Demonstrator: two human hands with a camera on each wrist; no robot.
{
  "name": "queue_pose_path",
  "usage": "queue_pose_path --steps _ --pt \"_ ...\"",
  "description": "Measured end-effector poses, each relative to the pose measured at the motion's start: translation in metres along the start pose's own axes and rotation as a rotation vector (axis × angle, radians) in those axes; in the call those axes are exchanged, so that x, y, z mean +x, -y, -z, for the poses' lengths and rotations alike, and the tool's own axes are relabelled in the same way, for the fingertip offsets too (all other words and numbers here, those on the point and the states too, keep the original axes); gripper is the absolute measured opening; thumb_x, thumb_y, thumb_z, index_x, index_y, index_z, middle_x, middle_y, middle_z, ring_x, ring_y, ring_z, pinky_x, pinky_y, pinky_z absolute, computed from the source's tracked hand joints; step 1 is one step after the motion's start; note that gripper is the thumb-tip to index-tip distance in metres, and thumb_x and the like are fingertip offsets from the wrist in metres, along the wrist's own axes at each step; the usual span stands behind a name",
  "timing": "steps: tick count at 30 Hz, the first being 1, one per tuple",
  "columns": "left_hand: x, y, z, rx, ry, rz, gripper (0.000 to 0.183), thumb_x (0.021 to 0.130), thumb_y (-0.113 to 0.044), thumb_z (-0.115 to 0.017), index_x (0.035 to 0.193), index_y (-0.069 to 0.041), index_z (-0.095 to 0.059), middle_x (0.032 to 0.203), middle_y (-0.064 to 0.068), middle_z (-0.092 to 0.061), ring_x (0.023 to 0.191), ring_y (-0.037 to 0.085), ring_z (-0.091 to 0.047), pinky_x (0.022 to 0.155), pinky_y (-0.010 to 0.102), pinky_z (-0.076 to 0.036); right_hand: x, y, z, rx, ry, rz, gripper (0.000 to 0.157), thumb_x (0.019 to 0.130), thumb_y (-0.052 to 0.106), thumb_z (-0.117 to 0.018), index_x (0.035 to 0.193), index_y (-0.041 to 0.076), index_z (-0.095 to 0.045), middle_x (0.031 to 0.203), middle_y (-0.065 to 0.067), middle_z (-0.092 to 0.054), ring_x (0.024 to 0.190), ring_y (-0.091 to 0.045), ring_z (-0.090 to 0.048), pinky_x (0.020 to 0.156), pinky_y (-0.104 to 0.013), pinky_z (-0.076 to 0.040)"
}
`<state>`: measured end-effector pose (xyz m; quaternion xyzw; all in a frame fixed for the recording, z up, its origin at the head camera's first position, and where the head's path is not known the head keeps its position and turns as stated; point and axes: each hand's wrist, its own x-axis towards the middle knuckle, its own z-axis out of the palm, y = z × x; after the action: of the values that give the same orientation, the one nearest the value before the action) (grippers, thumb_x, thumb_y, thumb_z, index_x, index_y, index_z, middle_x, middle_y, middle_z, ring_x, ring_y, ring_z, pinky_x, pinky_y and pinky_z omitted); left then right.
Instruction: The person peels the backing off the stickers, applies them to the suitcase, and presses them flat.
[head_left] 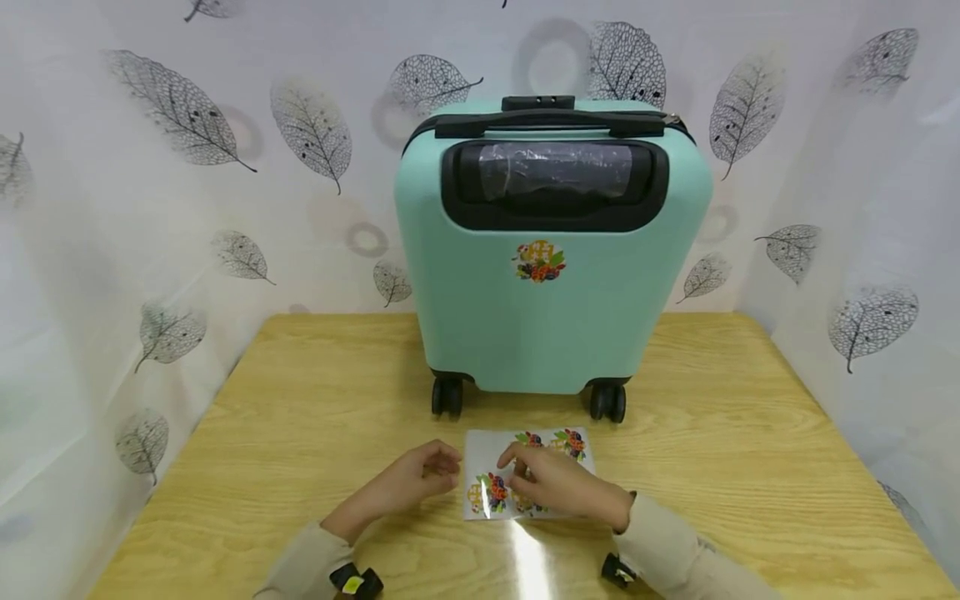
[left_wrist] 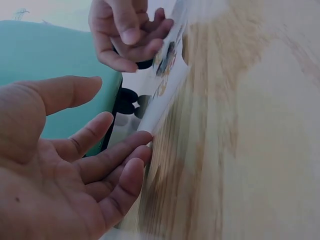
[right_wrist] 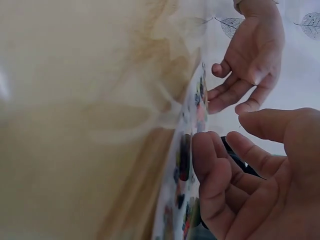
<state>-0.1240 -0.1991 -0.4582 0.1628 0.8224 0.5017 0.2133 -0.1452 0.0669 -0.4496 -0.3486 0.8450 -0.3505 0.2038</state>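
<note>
Your head camera looks forward and down across the table (head_left: 315,375) at the suitcase (head_left: 532,329). Your wrist cameras look closely along it, turned sideways, sharing your left hand (head_left: 411,480), right hand (head_left: 561,483) and the sheet (head_left: 486,450).

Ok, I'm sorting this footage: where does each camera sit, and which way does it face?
Head: worn on the head, facing forward and down at the suitcase, sticker sheet and table; left hand, right hand and sleeves show.
Left wrist: worn there, facing the sticker sheet and suitcase; left hand near, right hand beyond.
Right wrist: worn there, facing along the sticker sheet; right hand near, left hand beyond.
Both wrist views share the sticker sheet and both hands.
</note>
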Motion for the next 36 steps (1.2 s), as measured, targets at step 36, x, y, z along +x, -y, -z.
queue_pose_path --steps 36 --pt "0.012 -0.006 -0.022 -0.190 0.036 -0.003 0.025 0.092 -0.004 -0.060 0.114 0.007 -0.057 0.093 0.011 -0.063 0.078 0.010 -0.056 0.063 0.020 -0.046 0.006 -0.002 -0.007 0.114 0.103 -0.092 0.021 0.099 0.024 -0.055 0.115 0.012 -0.059 0.084 0.005 -0.066 0.063 -0.003 -0.057 0.056 -0.021 -0.045"
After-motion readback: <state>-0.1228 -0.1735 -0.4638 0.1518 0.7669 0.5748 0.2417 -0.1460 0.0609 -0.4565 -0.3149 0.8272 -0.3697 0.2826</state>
